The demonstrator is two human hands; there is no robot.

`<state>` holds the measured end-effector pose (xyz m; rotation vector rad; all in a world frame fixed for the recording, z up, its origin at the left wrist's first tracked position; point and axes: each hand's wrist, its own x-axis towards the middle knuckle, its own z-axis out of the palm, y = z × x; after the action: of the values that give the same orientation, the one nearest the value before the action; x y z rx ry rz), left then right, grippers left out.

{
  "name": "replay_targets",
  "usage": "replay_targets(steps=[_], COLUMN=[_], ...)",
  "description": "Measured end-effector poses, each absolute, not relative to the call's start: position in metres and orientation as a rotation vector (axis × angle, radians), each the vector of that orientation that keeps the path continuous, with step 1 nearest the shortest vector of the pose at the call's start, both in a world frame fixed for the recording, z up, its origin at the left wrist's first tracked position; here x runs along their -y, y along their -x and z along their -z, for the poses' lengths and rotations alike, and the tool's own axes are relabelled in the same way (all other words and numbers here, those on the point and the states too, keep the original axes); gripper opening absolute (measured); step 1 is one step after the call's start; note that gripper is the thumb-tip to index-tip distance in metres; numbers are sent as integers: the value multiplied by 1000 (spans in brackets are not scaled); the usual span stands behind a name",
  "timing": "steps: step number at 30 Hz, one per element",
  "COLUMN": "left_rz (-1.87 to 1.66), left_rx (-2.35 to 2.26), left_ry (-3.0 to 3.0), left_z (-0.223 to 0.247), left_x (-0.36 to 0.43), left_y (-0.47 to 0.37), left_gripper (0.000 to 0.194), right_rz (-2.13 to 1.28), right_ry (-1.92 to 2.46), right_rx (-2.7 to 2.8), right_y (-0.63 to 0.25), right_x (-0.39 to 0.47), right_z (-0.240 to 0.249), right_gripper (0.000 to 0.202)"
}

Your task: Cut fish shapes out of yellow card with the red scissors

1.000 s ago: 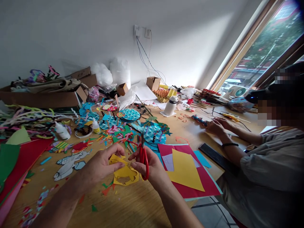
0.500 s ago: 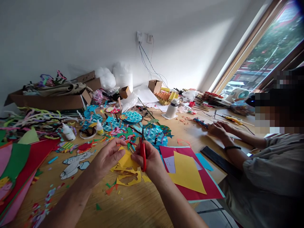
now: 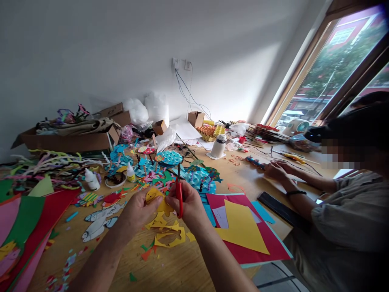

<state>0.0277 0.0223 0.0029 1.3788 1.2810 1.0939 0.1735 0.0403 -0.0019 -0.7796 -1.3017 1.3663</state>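
Observation:
My left hand (image 3: 138, 209) pinches a yellow paper cut-out (image 3: 152, 195) with dark drawn lines on it, between thumb and fingers. Red-handled scissors (image 3: 180, 196) are gripped in my right hand (image 3: 191, 202), their dark blades pointing up and away from me. The right thumb and fingertips also meet the right end of the yellow piece. Below both hands, yellow paper scraps (image 3: 170, 236) with cut-out holes lie on the wooden table (image 3: 170, 271). Drawn white paper fish (image 3: 97, 227) rest to the left of my left hand.
At right, yellow paper (image 3: 243, 227) lies over red sheets (image 3: 270, 247). Glue bottles (image 3: 91, 180), pipe cleaners (image 3: 54, 164) and blue textured fish (image 3: 197, 180) spread across the table. A co-worker's hands (image 3: 276, 170) work at the right, near a black tray-like object (image 3: 282, 211).
My left hand's fingers, apart before, have closed on the yellow cut-out, whose drawn side now shows. The scissors stay in my right hand. The camera view has shifted slightly.

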Motion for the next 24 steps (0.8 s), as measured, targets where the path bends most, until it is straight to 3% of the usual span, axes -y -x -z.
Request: replay_targets(steps=[13, 18, 24], left_rz=[-1285, -1330, -1363], left_rx=[-971, -872, -857], left_ry=[-894, -800, -842], left_z=[-19, -19, -13], left_x=[-11, -11, -18], left_y=[-35, -43, -43], left_gripper=[14, 11, 7], right_rz=[-1315, -1296, -1306], right_ry=[864, 794, 770], right_rx=[1287, 1413, 1478], right_y=[-179, -172, -167], right_x=[-40, -27, -15], right_z=[16, 40, 32], right_gripper=[20, 26, 39])
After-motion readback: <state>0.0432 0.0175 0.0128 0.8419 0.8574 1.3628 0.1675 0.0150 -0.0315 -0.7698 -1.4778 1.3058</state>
